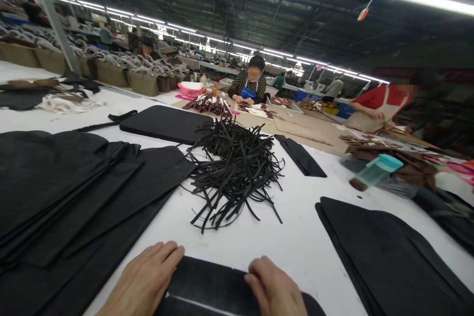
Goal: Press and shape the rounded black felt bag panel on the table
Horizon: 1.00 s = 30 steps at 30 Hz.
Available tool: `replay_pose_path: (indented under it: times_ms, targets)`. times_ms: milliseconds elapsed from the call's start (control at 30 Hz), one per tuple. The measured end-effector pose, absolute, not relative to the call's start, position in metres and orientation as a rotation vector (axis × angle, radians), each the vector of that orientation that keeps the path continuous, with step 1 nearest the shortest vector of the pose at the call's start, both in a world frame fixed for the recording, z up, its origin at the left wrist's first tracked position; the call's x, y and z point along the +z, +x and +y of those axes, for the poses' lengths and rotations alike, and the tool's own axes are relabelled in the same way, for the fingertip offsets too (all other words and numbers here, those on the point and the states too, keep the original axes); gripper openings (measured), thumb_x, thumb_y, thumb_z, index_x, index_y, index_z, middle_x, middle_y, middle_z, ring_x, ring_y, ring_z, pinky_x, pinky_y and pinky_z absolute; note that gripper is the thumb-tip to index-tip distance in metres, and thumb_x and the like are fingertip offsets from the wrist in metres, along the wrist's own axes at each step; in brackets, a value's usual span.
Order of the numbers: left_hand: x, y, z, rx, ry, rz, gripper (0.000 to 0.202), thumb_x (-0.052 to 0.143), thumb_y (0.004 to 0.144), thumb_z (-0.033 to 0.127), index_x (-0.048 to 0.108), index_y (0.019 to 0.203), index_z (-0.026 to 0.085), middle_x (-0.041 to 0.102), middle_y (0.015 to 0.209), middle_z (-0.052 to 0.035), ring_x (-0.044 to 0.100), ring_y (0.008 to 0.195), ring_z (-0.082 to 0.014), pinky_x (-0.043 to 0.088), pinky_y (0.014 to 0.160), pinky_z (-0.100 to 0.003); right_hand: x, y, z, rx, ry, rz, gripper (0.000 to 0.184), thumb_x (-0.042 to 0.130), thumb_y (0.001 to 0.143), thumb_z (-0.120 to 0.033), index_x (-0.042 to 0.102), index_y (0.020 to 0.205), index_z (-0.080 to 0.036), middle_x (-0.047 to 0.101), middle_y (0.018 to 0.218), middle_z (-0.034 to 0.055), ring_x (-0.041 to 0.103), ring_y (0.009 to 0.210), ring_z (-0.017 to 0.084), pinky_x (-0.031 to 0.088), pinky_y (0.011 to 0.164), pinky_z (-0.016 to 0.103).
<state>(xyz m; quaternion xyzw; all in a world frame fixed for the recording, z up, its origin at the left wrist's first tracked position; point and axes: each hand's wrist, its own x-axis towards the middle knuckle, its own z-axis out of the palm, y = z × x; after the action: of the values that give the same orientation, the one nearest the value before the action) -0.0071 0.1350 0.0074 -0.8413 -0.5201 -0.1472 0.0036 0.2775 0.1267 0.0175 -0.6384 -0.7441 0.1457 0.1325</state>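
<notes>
Both hands are on a black leather-like panel (211,279) at the bottom of the view, with a pale line running across its near part. At its far left corner, my left hand (148,276) grips the edge with fingers together. My right hand (276,286) pinches the far right edge between thumb and fingers. Just beyond lies a tangled heap of thin black strips (237,168) on the white table (296,227). To the left are overlapping black panels (74,197); at the right, a stack of black curved panels (396,256).
Behind the strips is a flat black padded-looking slab (166,123). A small black folded piece (301,155) lies right of them, near a teal-lidded clear bottle (375,173). Two co-workers sit or stand across the table. Brown bags (142,81) line the back left.
</notes>
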Motion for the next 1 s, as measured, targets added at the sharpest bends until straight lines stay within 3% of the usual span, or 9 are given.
replay_pose_path:
  times_ms: [33,100,233,300,400,500,667,867,1000]
  targets:
    - [0.018,0.004,0.145,-0.351,-2.687,-1.687,0.042,0.037,0.079,0.003,0.060,0.103,0.027,0.066,0.100,-0.0017,0.063,0.090,-0.0197,0.053,0.083,-0.032,0.022,0.262,0.137,0.445,-1.810,-2.223,0.014,0.046,0.084,-0.022,0.056,0.076,-0.027,0.061,0.077,-0.0016,0.060,0.069,0.016,0.041,0.063,0.025]
    - [0.032,0.022,0.165,-0.234,-2.716,-1.764,0.048,0.038,0.076,-0.002,0.055,0.113,0.025,0.059,0.117,-0.0054,0.058,0.101,-0.0225,0.050,0.088,-0.038,0.029,0.236,0.154,0.460,-1.788,-2.286,0.012,0.049,0.084,-0.018,0.055,0.077,-0.025,0.061,0.080,-0.0019,0.060,0.072,0.015,0.040,0.064,0.024]
    - [0.035,0.036,0.199,-0.159,-2.835,-1.861,0.069,0.061,0.064,0.003,0.042,0.128,0.021,0.026,0.146,-0.0119,0.048,0.114,-0.0309,0.046,0.092,-0.044,0.037,0.209,0.171,0.476,-1.798,-2.295,0.013,0.052,0.083,-0.012,0.057,0.078,-0.023,0.061,0.086,-0.0016,0.060,0.076,0.014,0.039,0.066,0.022]
    - [0.030,0.038,0.209,-0.157,-2.898,-1.878,0.067,0.066,0.063,0.007,0.044,0.124,0.022,0.035,0.141,-0.0107,0.050,0.111,-0.0296,0.047,0.089,-0.041,0.035,0.206,0.173,0.489,-1.787,-2.294,0.014,0.052,0.082,-0.011,0.058,0.080,-0.023,0.061,0.089,-0.0013,0.060,0.077,0.014,0.040,0.067,0.022]
    - [0.023,0.040,0.217,-0.223,-2.929,-1.847,0.037,0.055,0.075,0.011,0.053,0.110,0.024,0.052,0.117,-0.0050,0.054,0.101,-0.0220,0.046,0.084,-0.032,0.029,0.209,0.175,0.509,-1.764,-2.279,0.015,0.051,0.082,-0.009,0.058,0.081,-0.023,0.060,0.091,-0.0007,0.061,0.078,0.015,0.041,0.068,0.022]
    - [0.015,0.042,0.220,-0.291,-2.910,-1.866,0.020,0.042,0.083,0.011,0.057,0.092,0.021,0.054,0.098,-0.0046,0.055,0.090,-0.0193,0.044,0.077,-0.029,0.025,0.212,0.177,0.534,-1.697,-2.229,0.017,0.049,0.082,-0.008,0.058,0.083,-0.023,0.060,0.091,-0.0004,0.061,0.080,0.015,0.043,0.072,0.023]
    - [0.005,0.041,0.224,-0.406,-2.885,-1.918,0.023,0.036,0.083,0.010,0.057,0.079,0.017,0.054,0.084,-0.0049,0.053,0.081,-0.0192,0.041,0.072,-0.029,0.020,0.209,0.191,0.489,-1.552,-2.114,0.037,0.041,0.079,-0.004,0.055,0.107,-0.023,0.058,0.110,0.0038,0.061,0.094,0.017,0.045,0.083,0.025]
    - [0.017,0.036,0.224,-0.778,-2.943,-1.957,0.026,0.033,0.083,0.016,0.059,0.085,0.018,0.056,0.084,-0.0050,0.052,0.082,-0.0188,0.040,0.076,-0.029,0.013,0.195,0.221,0.427,-1.393,-2.441,0.071,0.050,0.069,-0.004,0.033,0.135,-0.025,0.036,0.144,0.0049,0.050,0.117,0.020,0.045,0.090,0.030]
    - [0.044,0.026,0.211,-1.006,-2.991,-2.171,0.027,0.034,0.083,0.031,0.057,0.078,0.017,0.052,0.067,-0.0010,0.051,0.063,-0.0150,0.042,0.059,-0.023,0.010,0.190,0.244,0.227,-1.487,-2.582,0.034,0.047,0.083,-0.013,0.052,0.113,-0.028,0.051,0.128,-0.0002,0.061,0.095,0.017,0.048,0.076,0.028]
